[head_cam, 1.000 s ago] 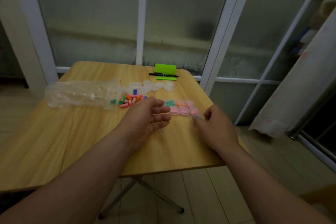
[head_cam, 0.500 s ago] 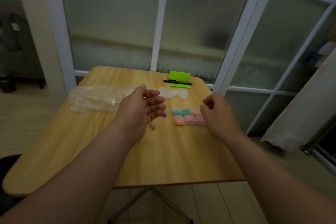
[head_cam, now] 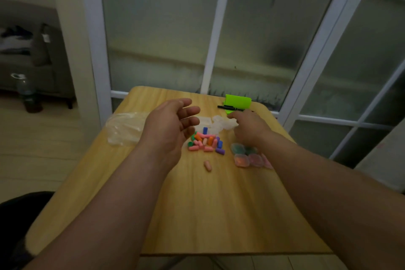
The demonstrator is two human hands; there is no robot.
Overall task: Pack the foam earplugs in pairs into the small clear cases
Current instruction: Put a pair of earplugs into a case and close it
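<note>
Head view: filled cases hold coloured earplugs; left hand spread; right hand grip unclear over empty cases.

Right hand has reached the empty cases

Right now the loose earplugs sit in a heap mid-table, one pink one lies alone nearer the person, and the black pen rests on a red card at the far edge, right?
Nearly. The head view shows the black pen on a bright green card, not red. The heap of loose earplugs and the lone pink earplug nearer the person are as you say.
</note>
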